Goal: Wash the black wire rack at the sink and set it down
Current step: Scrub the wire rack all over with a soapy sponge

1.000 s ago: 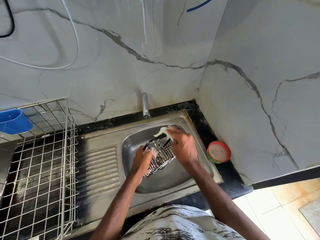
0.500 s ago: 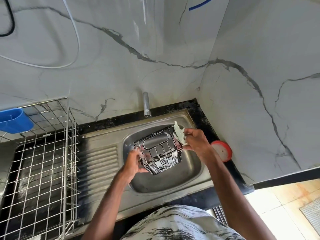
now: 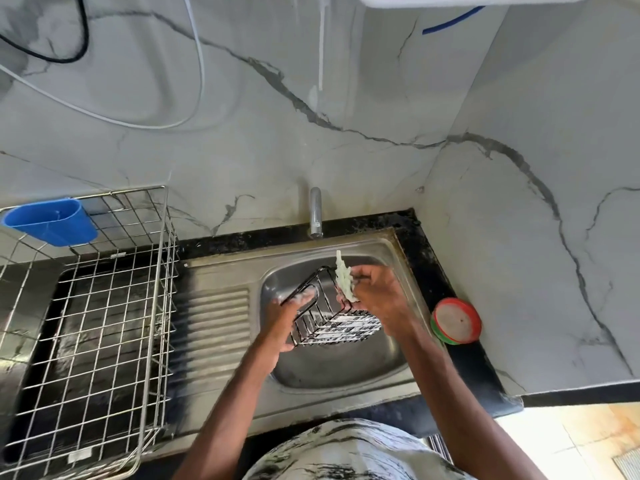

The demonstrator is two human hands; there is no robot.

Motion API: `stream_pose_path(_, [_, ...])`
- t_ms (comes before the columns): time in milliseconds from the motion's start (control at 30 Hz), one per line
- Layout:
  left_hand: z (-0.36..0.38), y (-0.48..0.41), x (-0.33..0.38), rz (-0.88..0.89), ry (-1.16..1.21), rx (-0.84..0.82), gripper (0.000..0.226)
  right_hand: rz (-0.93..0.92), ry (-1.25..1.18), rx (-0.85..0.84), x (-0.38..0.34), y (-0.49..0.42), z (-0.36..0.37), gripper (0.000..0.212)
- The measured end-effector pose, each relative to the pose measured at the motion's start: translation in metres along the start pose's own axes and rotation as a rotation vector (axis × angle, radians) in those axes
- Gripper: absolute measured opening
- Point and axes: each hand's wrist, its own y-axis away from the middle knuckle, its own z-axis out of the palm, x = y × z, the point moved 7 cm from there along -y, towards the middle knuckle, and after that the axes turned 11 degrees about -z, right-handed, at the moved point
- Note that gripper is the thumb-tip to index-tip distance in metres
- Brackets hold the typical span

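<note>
Rack scrub over sink
One black wire rack [image 3: 332, 317], soapy, tilted above sink [image 3: 346, 372]; left hand [image 3: 287, 323] fingers grip its frame, right hand [image 3: 377, 299] fingers pinch one pale scrubber [image 3: 344, 280].

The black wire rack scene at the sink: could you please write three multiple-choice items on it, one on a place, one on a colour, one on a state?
1. Where is the black wire rack?
A. in the dish drainer
B. over the sink basin
C. on the floor

2. What colour is the cup on the dish drainer?
A. blue
B. yellow
C. white

3. What does the right hand hold?
A. nothing
B. a knife
C. a pale scrubber

Key: 1 B, both hands hold it above the sink; 2 A, plainly blue; 3 C, scrubber pressed to the rack; left hand grips the other side.
</note>
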Motion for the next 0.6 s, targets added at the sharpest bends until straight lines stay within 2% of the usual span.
stream_pose_path(67, [0.008, -0.007, -0.004, 0.019, -0.148, -0.014, 0.106, -0.048, 0.088, -0.021, 0.001, 0.001, 0.004, 0.031])
stream_pose_path(100, [0.011, -0.008, -0.004, 0.031, -0.174, -0.006, 0.123, -0.067, 0.126, -0.028, 0.002, 0.002, 0.006, 0.034])
stream_pose_path(167, [0.006, -0.013, -0.008, 0.029, -0.156, 0.060, 0.132, -0.089, 0.155, -0.045, 0.002, 0.003, 0.009, 0.038])
stream_pose_path(200, [0.005, -0.014, -0.010, 0.003, -0.138, 0.068, 0.130, -0.094, 0.163, -0.051, 0.003, 0.004, 0.011, 0.039])
stream_pose_path(267, [0.006, -0.020, -0.014, -0.049, -0.154, 0.063, 0.111, -0.107, 0.167, -0.063, 0.003, 0.007, 0.016, 0.041])
stream_pose_path(400, [0.013, -0.024, -0.020, -0.118, -0.137, 0.051, 0.081, -0.135, 0.173, -0.086, 0.007, 0.011, 0.025, 0.033])
stream_pose_path(500, [0.018, -0.020, -0.024, -0.178, -0.052, 0.029, 0.077, -0.132, 0.194, -0.103, 0.011, 0.012, 0.026, 0.030])
stream_pose_path(600, [0.019, -0.019, -0.024, -0.143, -0.018, 0.042, 0.088, -0.168, 0.263, -0.113, 0.003, 0.012, 0.020, 0.030])
